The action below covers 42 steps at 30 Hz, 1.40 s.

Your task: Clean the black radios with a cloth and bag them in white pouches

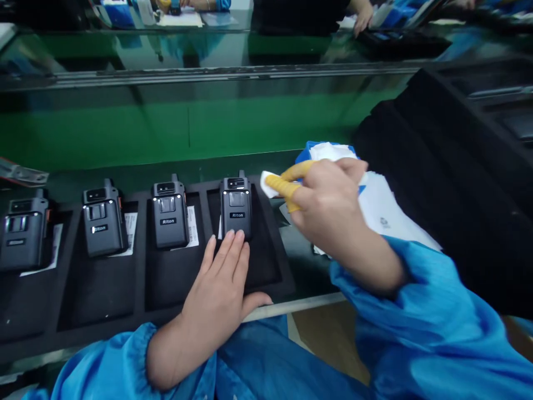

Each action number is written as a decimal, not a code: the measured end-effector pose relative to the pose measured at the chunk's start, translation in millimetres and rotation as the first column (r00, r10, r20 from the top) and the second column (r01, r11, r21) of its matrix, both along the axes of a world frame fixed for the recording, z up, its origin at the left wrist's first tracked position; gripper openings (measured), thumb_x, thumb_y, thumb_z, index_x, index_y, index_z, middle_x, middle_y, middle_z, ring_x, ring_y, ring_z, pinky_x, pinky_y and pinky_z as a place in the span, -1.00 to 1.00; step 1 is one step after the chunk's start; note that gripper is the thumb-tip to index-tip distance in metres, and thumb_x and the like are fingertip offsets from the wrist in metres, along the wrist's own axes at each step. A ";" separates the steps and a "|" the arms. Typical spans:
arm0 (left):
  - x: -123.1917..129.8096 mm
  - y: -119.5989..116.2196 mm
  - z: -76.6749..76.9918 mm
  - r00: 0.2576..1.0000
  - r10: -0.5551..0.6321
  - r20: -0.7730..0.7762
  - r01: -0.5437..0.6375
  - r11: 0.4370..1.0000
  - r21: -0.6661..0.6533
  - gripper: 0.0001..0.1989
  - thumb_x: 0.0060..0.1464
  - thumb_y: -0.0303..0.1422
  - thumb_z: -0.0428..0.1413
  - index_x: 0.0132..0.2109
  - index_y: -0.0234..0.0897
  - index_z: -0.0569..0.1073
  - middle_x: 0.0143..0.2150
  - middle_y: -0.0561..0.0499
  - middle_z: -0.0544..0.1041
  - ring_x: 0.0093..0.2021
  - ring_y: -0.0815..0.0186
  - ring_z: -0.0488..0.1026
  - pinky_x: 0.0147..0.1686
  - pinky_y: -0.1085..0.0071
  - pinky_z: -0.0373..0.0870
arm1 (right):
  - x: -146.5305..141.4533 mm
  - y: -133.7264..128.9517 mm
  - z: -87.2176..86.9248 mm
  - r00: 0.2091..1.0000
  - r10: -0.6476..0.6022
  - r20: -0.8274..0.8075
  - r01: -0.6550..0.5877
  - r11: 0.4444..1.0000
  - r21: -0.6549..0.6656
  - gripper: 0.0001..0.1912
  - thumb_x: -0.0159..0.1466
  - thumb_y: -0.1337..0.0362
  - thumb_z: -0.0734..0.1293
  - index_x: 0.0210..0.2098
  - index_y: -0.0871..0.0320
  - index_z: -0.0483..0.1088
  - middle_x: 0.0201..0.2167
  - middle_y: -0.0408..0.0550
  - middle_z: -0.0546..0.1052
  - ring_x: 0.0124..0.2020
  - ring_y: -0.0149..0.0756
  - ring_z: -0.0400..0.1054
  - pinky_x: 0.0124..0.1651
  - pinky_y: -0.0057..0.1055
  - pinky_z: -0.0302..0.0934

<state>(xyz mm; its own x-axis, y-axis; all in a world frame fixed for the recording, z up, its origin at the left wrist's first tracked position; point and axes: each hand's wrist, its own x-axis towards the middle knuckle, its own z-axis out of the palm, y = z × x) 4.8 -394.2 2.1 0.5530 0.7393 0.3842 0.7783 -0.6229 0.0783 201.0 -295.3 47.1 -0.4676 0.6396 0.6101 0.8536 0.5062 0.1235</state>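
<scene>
My left hand (pixel 222 275) lies flat with its fingers stretched out, the fingertips at the lower end of a black walkie-talkie (pixel 236 214) marked "Riton". That radio rests in the rightmost compartment of a black foam tray (pixel 266 222), over a white label. Pinched between yellow-covered fingers of my right hand (pixel 328 200) is a small white wiping pad (pixel 268 183), held in the air to the right of the radio. Three more walkie-talkies, such as the one in the neighbouring compartment (pixel 170 214), lie in a row to the left, each with a white label partly beneath it.
Behind my right hand stands a blue box (pixel 307 151) of white pads, with white plastic bags (pixel 387 214) beside it. A black foam stack (pixel 416 166) leans at the right. Metal tweezers or a similar tool (pixel 25 173) lies far left. Other people's hands (pixel 363 16) are across the bench.
</scene>
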 end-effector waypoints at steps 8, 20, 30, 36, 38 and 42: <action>0.1 -2.5 -1.8 1.000 0.023 0.010 -0.023 0.999 -0.050 -0.35 0.29 -0.02 -0.16 0.13 -0.57 0.38 0.22 -0.33 0.40 0.26 -0.01 0.30 0.23 0.00 0.23 | -46.3 26.2 -23.8 0.983 0.111 0.144 -0.102 0.993 -0.066 -0.65 0.34 0.44 0.13 -0.43 0.12 0.48 -0.38 -0.13 0.43 -0.29 -0.34 0.12 -0.08 -0.22 -0.21; 2.2 -3.7 0.9 0.999 0.033 0.014 -0.032 0.996 -0.079 -0.44 0.30 -0.08 -0.13 0.13 -0.51 0.39 0.22 -0.30 0.41 0.26 0.02 0.31 0.27 0.05 0.15 | -53.5 18.3 -25.5 0.980 -0.002 0.199 -0.030 0.987 0.158 -0.67 0.32 0.42 0.20 -0.57 0.14 0.37 -0.47 -0.18 0.41 -0.33 -0.36 0.11 -0.03 -0.22 -0.19; 0.3 -1.6 4.6 1.000 0.021 0.023 -0.018 0.995 -0.101 -0.45 0.31 -0.13 -0.14 0.14 -0.53 0.39 0.22 -0.30 0.41 0.24 0.01 0.33 0.26 0.04 0.18 | -29.3 4.7 -33.5 0.973 -0.165 0.160 0.168 0.986 -0.005 -0.61 0.26 0.51 0.13 -0.61 0.14 0.38 -0.50 -0.08 0.39 -0.37 -0.34 0.15 -0.19 -0.24 -0.06; 0.3 -0.9 5.9 1.000 0.002 0.025 0.001 0.995 -0.103 -0.48 0.31 -0.16 -0.12 0.14 -0.55 0.39 0.23 -0.33 0.38 0.24 -0.02 0.33 0.25 0.00 0.18 | -24.0 -23.5 -26.6 0.988 -0.146 0.053 0.149 0.987 -0.055 -0.64 0.31 0.44 0.14 -0.49 0.11 0.47 -0.46 -0.06 0.42 -0.37 -0.34 0.20 -0.20 -0.25 -0.06; 0.4 -1.5 5.5 0.999 0.008 0.036 -0.004 0.994 -0.107 -0.47 0.31 -0.15 -0.13 0.13 -0.56 0.39 0.21 -0.35 0.41 0.24 -0.03 0.33 0.26 -0.02 0.16 | -33.1 -30.2 -26.7 0.998 -0.022 0.061 0.022 1.000 -0.009 -0.68 0.31 0.44 0.18 -0.49 0.10 0.46 -0.44 -0.11 0.45 -0.36 -0.37 0.19 -0.14 -0.25 -0.07; 0.3 -2.5 4.1 0.999 0.016 0.039 -0.011 0.992 -0.128 -0.45 0.31 -0.13 -0.13 0.14 -0.56 0.39 0.16 -0.35 0.45 0.25 -0.03 0.32 0.27 -0.04 0.14 | -47.2 -33.3 -30.6 0.987 0.112 0.117 -0.113 0.994 0.001 -0.63 0.29 0.45 0.20 -0.62 0.12 0.36 -0.53 -0.16 0.38 -0.39 -0.38 0.12 -0.11 -0.25 -0.13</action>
